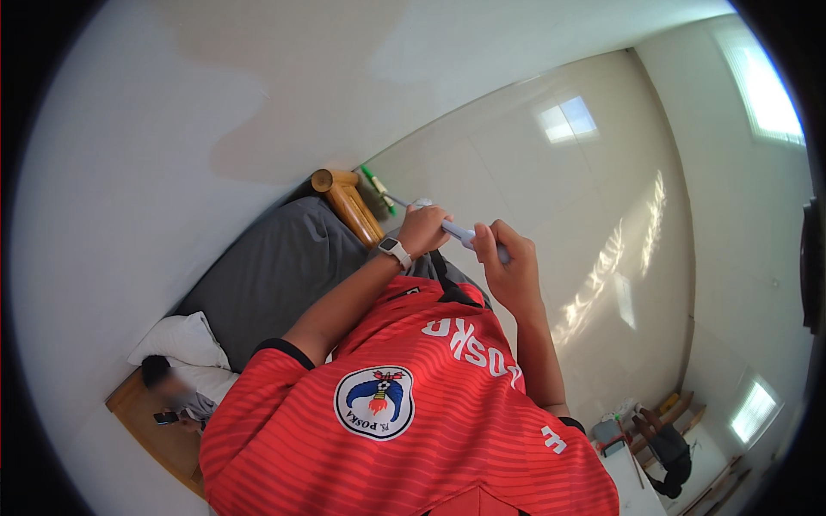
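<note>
Fingers of the left hand (426, 230) are wrapped around the pole (460, 233) partway along it; fingers of the right hand (514, 267) grip it near the top end, thumb laid upon it. The pole runs forward and left from both sets of fingers, down to its green head (379, 190), which sits low at the floor (525, 168); firm contact cannot be confirmed. Ahead and left of the left fingers, just beside the head, is the wooden bedpost (354, 206); the bed (284, 249) lies to their left. Caution: the head may snag on the bedpost if swung left, because clearance appears narrow. A forward push may jam it against the wall (284, 103) beyond the fingers. If it jams, the smooth pole could turn or slide in the grip; the right fingers, being close to the end, would probably lose hold first. A sharp pull could drive the top end into the shirt (447, 404) behind the fingers. Left knuckles may strike the bedpost if that hand drifts left.
</note>
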Available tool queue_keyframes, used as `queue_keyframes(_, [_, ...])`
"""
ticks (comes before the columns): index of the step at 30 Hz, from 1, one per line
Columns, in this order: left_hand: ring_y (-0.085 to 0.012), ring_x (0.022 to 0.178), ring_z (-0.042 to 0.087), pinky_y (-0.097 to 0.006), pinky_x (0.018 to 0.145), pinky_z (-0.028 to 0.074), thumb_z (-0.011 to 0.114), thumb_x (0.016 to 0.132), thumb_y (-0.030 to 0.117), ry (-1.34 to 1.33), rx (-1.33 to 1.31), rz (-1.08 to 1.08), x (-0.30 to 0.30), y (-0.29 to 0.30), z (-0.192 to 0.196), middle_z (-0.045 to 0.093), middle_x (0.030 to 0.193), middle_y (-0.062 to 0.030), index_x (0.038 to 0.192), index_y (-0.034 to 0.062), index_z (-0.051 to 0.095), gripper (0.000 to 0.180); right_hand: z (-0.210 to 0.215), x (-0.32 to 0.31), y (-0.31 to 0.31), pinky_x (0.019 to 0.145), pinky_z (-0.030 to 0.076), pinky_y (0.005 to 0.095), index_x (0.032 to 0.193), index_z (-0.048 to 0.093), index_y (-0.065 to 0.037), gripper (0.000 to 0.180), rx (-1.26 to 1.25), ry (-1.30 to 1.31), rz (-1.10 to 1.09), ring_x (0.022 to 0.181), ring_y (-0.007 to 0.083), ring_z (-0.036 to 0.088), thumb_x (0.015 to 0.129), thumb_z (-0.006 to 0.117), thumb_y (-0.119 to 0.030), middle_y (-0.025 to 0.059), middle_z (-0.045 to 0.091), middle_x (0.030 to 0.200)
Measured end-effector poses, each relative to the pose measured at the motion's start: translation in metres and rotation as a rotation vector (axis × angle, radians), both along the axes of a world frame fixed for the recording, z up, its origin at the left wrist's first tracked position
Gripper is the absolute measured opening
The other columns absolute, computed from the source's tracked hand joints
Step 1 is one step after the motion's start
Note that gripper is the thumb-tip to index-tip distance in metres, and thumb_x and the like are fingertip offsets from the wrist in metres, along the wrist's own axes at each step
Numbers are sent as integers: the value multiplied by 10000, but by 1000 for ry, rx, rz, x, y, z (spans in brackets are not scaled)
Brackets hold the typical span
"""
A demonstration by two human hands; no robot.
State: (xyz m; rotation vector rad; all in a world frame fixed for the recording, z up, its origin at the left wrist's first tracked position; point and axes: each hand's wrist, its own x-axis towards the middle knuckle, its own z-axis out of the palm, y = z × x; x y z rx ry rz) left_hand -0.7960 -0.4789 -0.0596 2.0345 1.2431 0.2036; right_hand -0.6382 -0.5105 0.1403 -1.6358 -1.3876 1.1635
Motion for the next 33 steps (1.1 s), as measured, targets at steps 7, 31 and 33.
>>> queue_keyframes(7, [-377, 902, 646, -581, 750, 381, 540, 958, 379, 172, -153, 97, -36, -23, -18, 671, 866, -146, 790, 62, 639, 372, -51, -24, -20, 509, 369, 277, 792, 572, 7, 267, 9, 158, 143, 559, 86, 445, 980, 626, -174, 49, 553, 607])
queue_keyframes(31, [-344, 875, 640, -525, 724, 418, 469, 1000, 303, -35, 25, 251, -81, -1, -40, 651, 924, -104, 865, 93, 620, 292, -50, -95, 9, 488, 373, 355, 635, 520, 13, 355, 128, 201, 452, 466, 227, 446, 895, 696, -152, 131, 497, 571])
queue_keyframes(33, [-341, 904, 637, -530, 720, 413, 478, 998, 330, -59, -25, 198, -97, 2, -66, 641, 924, -109, 874, 99, 626, 301, -70, -115, 14, 506, 399, 366, 639, 536, 14, 346, 146, 180, 531, 478, 248, 477, 894, 697, -156, 138, 520, 576])
